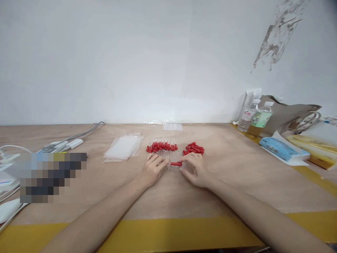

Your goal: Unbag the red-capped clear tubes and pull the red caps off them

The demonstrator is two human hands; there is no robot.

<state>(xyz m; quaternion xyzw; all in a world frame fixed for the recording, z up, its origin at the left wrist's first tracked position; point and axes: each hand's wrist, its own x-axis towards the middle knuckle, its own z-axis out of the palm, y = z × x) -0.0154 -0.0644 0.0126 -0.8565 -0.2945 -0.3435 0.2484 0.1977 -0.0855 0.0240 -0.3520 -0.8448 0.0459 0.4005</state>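
Observation:
On the wooden table (223, 182) my left hand (152, 170) and my right hand (196, 170) meet over a heap of clear plastic tubes (172, 156). Between their fingertips they pinch one clear tube with a red cap (176, 164), held level just above the heap. Behind it lies a row of clear tubes fitted with red caps (161, 146). A small loose pile of red caps (194, 148) sits just beyond my right hand.
A stack of clear plastic bags (123, 147) lies left of the tubes, one more bag (172, 127) by the wall. Cables and a power strip (63, 144) occupy the left. Two bottles (254, 119), a brown bag (286, 116) and a tissue pack (281, 149) stand right.

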